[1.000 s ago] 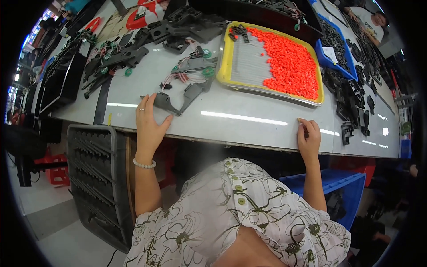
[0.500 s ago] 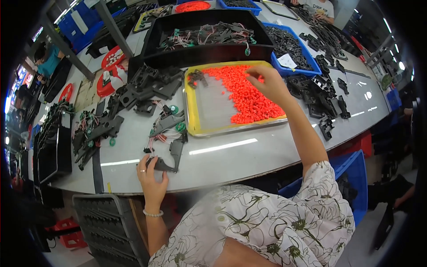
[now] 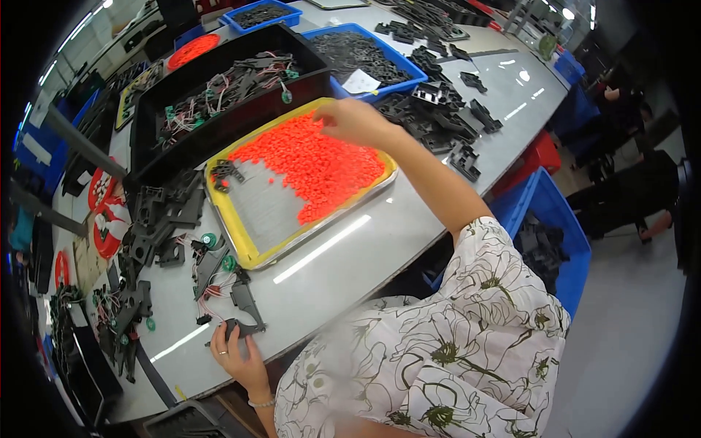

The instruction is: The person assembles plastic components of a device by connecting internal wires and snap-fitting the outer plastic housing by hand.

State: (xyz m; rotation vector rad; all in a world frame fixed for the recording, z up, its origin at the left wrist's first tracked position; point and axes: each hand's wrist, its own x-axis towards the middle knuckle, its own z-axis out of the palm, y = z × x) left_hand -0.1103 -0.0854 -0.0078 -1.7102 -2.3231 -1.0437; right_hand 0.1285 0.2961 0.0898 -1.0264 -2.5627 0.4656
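Near the table's front edge, my left hand (image 3: 239,361) has its fingers closed around the end of a dark grey, angular plastic part (image 3: 247,306). Wires and small green round pieces (image 3: 229,263) lie just beyond that part. Over the far side of a yellow-rimmed tray (image 3: 245,252), my right hand (image 3: 358,123) is bent downward, its fingertips drawn together close above a heap of small red pieces (image 3: 314,164). Anything between those fingertips is too small or hidden to make out. A little clump of dark parts (image 3: 225,174) sits in the tray's left corner.
Behind the tray stands a long black bin (image 3: 226,120) of wired parts. A blue bin (image 3: 365,58) of dark pieces is beside it. Loose black parts (image 3: 431,120) are spread to the right, more dark parts (image 3: 150,226) to the left. Another blue bin (image 3: 558,226) stands below the table edge.
The whole view has turned, so the table and its things appear shifted left and tilted. My left hand stays on the grey part. My right hand remains over the red pieces, fingers more drawn together.
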